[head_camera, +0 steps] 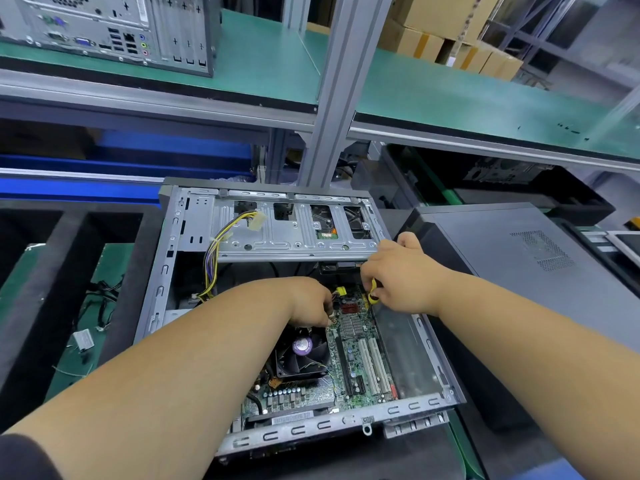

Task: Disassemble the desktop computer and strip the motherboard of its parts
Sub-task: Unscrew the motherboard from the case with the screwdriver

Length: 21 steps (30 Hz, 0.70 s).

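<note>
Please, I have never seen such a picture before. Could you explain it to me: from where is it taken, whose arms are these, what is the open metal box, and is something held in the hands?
There is one picture, taken by a camera on a person's head, looking down at their own bare arms.

The open metal box is a desktop computer case lying on its side. Inside lies the green motherboard with a black cooling fan.

The right hand pinches a small yellow thing; I cannot tell what it is. The left hand reaches down near a yellow connector; its fingertips are hidden.

Another computer stands on the green shelf above.
</note>
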Motion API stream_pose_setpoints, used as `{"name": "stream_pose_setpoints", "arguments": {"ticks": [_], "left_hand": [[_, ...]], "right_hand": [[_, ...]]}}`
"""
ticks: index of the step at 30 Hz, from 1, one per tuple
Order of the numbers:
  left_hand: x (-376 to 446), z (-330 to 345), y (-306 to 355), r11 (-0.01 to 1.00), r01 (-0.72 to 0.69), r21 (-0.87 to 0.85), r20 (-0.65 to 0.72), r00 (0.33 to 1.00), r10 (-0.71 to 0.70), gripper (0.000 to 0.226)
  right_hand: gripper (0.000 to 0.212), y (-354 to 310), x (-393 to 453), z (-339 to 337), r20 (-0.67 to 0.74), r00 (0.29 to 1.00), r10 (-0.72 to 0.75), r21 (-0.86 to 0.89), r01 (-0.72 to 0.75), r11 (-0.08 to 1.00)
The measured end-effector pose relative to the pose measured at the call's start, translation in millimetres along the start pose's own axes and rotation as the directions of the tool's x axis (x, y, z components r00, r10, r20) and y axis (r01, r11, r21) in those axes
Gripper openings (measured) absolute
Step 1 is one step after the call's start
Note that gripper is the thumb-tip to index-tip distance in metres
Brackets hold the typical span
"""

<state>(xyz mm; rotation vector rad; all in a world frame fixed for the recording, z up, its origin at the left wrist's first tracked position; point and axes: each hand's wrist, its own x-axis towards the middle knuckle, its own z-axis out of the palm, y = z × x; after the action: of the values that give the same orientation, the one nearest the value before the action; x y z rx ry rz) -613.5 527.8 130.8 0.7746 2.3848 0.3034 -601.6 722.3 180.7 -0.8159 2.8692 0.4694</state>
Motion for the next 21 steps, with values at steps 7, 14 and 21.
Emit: {"name": "stream_pose_setpoints", "arguments": {"ticks": [7, 14, 21], "left_hand": [[0, 0, 1, 1.000, -0.003, 0.001, 0.000, 1.000, 0.003, 0.042], [3, 5, 2, 0.993, -0.004, 0.114, 0.103, 0.995, -0.008, 0.064], [4, 3, 2, 0.996, -0.001, 0.092, 0.098, 0.995, -0.008, 0.066]], "right_hand": [[0.010, 5, 6, -1, -0.013, 0.998, -0.065, -0.007, 0.065, 0.998], [0.028, 2, 7, 11, -0.007, 0.998, -0.067, -0.087, 0.066, 0.994], [0.018, 9, 4, 6, 0.007, 0.997, -0.083, -0.051, 0.083, 0.995]]}}
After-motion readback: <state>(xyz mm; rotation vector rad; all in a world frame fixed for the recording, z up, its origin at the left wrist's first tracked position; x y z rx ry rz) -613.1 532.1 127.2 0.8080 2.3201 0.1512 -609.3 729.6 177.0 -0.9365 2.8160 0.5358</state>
